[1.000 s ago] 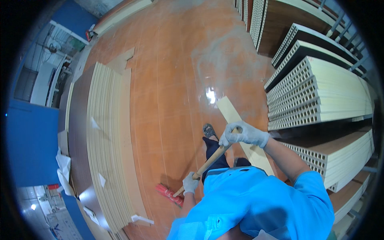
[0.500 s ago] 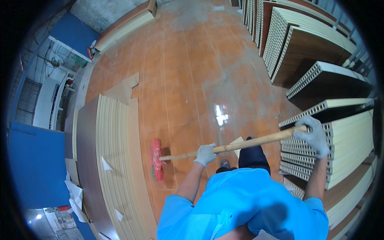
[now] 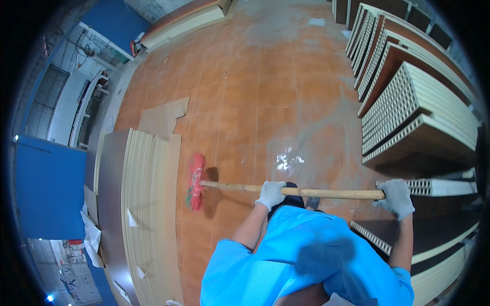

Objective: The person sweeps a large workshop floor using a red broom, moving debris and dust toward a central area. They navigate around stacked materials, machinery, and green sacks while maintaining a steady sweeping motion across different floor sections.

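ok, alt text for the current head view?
Gloved left hand and right hand grip a wooden pole, its red brush-like head over an orange tiled floor. Cream-edged boards are stacked at left; panels with cellular edges stand at right.

Bright blue short-sleeved shirt [image 3: 286,245], pale grey gloves [image 3: 270,195] (a matching pair), dark trousers [image 3: 290,185].

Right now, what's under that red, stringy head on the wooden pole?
Orange floor tiles show all around the red, stringy head. The patch directly beneath is covered, so anything there is hidden.
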Available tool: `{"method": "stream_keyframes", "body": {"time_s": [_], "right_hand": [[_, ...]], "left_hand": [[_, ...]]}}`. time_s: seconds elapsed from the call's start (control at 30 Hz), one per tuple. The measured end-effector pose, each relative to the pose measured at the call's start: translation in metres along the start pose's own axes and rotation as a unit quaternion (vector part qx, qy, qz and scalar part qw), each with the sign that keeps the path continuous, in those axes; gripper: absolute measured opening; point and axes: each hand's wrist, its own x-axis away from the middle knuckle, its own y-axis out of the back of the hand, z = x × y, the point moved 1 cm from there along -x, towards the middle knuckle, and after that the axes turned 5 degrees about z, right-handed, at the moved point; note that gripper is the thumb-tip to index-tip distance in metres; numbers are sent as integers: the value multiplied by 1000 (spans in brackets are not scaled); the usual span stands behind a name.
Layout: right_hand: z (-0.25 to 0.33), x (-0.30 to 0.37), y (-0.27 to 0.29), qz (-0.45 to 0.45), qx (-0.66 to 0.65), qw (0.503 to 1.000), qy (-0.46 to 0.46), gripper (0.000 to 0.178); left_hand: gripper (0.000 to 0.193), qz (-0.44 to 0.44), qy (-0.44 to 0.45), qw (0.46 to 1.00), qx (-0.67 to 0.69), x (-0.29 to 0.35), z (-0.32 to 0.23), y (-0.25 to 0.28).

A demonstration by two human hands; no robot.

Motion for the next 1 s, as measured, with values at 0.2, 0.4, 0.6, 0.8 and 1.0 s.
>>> {"method": "stream_keyframes", "body": {"time_s": [0.2, 0.4, 0.6, 0.8, 1.0], "right_hand": [[-47, -181, 93, -67, 46, 996, 47, 30], [-87, -326, 176, -63, 46, 997, -7, 26], [-165, -398, 231, -103, -31, 991, -80, 16], [-264, -501, 255, -100, -100, 980, -141, 18], [-381, -632, 339, -77, -78, 983, -149, 22]], "left_hand": [[21, -37, 65, 997, 17, -143, 34, 86], [26, -68, -3, 997, 28, -317, 64, 189], [20, 13, -126, 992, -3, -497, 32, 274], [21, -6, -211, 977, -19, -679, 0, 311], [24, -25, -251, 968, 15, -856, -40, 374]]}}
